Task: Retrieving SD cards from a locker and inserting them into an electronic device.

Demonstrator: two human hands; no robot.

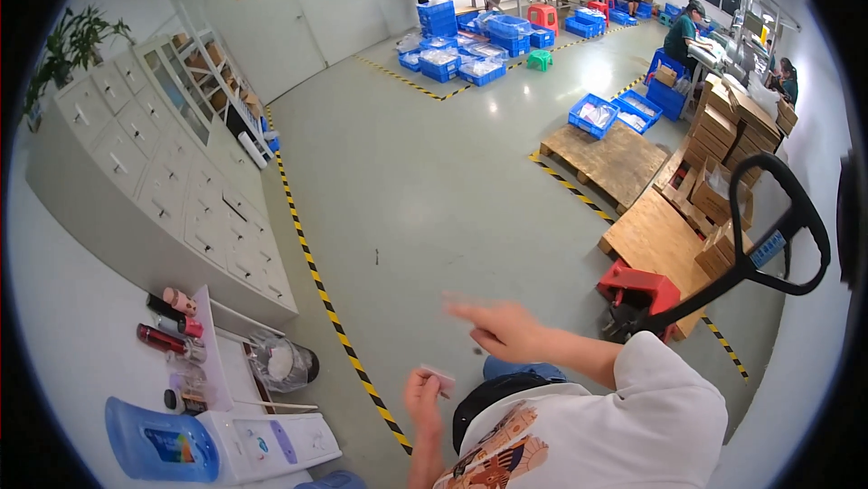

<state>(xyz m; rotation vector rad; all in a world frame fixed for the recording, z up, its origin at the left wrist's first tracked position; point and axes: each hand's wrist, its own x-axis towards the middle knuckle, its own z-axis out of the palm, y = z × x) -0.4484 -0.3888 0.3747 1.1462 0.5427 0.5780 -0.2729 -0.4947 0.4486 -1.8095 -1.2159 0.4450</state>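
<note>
Where yellow-black tape (318,283) crosses, grey floor (425,173) gleams

Blue crates (594,115); red pallet jack (637,290); yellow-black floor tape (312,263).

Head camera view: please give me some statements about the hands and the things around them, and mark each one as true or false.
1. The left hand holds a small pinkish card-like piece. True.
2. The right hand grips the black handle of the pallet jack. False: it is stretched out over the floor, blurred, apart from the handle.
3. A yellow and black striped line runs across the grey floor. True.
4. The wooden pallets lie to the person's left. False: they lie to the right, near stacked cardboard boxes.
5. A water dispenser with a blue bottle stands at the lower left. True.
6. The crates in the far area are green. False: they are blue.
</note>
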